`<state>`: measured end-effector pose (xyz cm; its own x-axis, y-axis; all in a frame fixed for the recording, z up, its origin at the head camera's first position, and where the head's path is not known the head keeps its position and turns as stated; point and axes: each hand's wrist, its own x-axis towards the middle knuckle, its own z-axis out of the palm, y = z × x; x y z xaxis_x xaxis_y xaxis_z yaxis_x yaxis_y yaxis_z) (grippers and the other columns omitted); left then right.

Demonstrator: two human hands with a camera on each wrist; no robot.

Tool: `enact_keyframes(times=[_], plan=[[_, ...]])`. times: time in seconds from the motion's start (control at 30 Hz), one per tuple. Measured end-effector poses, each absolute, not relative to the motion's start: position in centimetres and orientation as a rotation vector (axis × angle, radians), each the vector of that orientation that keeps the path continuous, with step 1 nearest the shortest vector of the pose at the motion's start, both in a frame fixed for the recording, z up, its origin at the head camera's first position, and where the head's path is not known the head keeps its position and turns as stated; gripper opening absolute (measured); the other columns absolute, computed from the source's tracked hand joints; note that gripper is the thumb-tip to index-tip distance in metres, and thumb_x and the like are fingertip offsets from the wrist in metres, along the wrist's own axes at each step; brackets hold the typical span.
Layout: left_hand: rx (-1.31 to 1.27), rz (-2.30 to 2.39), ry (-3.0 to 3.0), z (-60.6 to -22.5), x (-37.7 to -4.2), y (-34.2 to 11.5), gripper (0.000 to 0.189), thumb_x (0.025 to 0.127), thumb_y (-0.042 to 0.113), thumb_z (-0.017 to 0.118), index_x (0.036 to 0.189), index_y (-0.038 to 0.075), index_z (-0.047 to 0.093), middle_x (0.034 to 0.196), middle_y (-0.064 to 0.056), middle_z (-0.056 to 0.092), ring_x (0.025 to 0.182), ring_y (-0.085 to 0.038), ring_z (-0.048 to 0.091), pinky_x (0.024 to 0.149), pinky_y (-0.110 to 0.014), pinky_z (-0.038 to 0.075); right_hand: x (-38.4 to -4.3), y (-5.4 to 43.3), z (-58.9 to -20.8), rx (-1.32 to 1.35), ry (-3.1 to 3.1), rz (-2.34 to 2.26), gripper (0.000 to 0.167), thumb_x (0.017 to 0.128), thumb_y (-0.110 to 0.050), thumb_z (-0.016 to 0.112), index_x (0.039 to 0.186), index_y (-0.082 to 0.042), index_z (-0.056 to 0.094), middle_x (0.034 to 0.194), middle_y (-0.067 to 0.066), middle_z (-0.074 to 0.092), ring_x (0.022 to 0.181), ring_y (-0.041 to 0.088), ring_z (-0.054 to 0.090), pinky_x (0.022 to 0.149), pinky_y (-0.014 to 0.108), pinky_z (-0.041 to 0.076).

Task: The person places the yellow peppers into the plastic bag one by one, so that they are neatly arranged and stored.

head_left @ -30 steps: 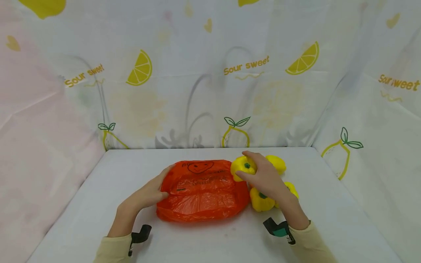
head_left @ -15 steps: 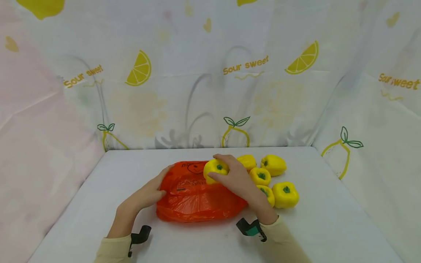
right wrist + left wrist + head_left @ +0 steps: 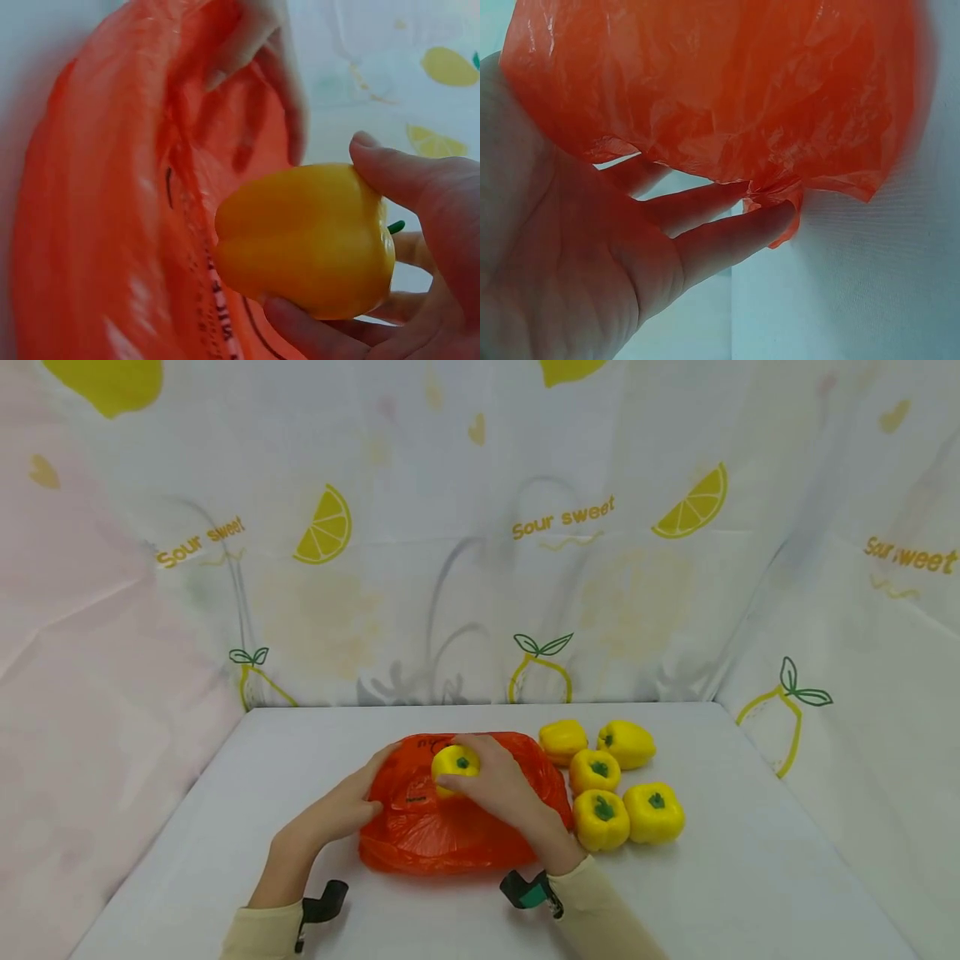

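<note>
A crinkled red plastic bag [image 3: 450, 839] lies on the white table, with black print and a drawn smile on its far side. My left hand [image 3: 336, 812] holds the bag's left side; in the left wrist view, its fingers [image 3: 731, 244] reach along the red film [image 3: 705, 82] beside a bunched corner. Over the bag, my right hand [image 3: 498, 783] grips a yellow bell pepper [image 3: 444, 764], green stem toward the palm. The right wrist view has this pepper [image 3: 307, 240] between thumb and fingers at the bag's mouth. What is inside the bag is hidden.
Several more yellow bell peppers [image 3: 602, 821] sit close together at the bag's right. A white cloth backdrop [image 3: 480, 568] with lemon prints rises behind the table [image 3: 757, 860] and along both sides.
My right hand has carried the bell pepper left from the bag's right edge to over its middle. The other peppers have come into full view. The left hand stays at the bag.
</note>
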<state>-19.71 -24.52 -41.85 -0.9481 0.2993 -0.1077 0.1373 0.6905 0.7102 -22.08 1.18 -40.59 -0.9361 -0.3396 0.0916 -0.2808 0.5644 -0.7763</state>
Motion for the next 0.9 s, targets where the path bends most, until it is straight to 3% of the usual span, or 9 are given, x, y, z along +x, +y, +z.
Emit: enact_keyframes(times=[0.3, 0.5, 0.7, 0.9], plan=[[0.338, 1.102, 2.698, -41.9, -19.7, -24.4, 0.085, 0.087, -0.002, 0.049, 0.159, 0.030, 0.015, 0.163, -0.006, 0.029, 0.144, -0.037, 0.036, 0.110, -0.061, 0.040, -22.3, -1.5, -42.1, -0.549, 2.754, -1.333, 0.066, 0.083, -0.050, 0.074, 0.139, -0.020, 0.055, 0.132, 0.004, 0.055, 0.102, 0.019, 0.055, 0.084, 0.033, 0.055], [0.353, 1.088, 2.713, -41.9, -19.7, -24.3, 0.086, 0.087, -0.002, 0.049, 0.159, 0.029, 0.015, 0.163, -0.007, 0.029, 0.142, -0.037, 0.039, 0.109, -0.062, 0.041, -22.2, -2.5, -42.4, -0.567, 2.766, -1.297, 0.071, 0.083, -0.049, 0.074, 0.142, -0.019, 0.050, 0.138, 0.007, 0.049, 0.102, 0.020, 0.057, 0.089, 0.038, 0.056], [0.344, 1.077, 2.719, -41.7, -19.6, -24.2, 0.086, 0.087, -0.002, 0.049, 0.160, 0.028, 0.014, 0.162, -0.010, 0.030, 0.141, -0.038, 0.039, 0.111, -0.063, 0.038, -22.4, -2.8, -43.0, -0.505, 2.738, -1.276, 0.080, 0.081, -0.053, 0.074, 0.148, -0.025, 0.041, 0.143, 0.003, 0.045, 0.109, 0.021, 0.057, 0.096, 0.045, 0.055], [0.305, 1.106, 2.692, -41.6, -19.5, -24.2, 0.088, 0.085, -0.001, 0.051, 0.160, 0.029, 0.014, 0.163, -0.007, 0.028, 0.146, -0.037, 0.034, 0.113, -0.064, 0.034, -22.5, -2.8, -43.4, -0.528, 2.684, -1.289, 0.081, 0.083, -0.043, 0.076, 0.150, -0.023, 0.036, 0.143, 0.003, 0.046, 0.120, 0.023, 0.054, 0.102, 0.047, 0.051]])
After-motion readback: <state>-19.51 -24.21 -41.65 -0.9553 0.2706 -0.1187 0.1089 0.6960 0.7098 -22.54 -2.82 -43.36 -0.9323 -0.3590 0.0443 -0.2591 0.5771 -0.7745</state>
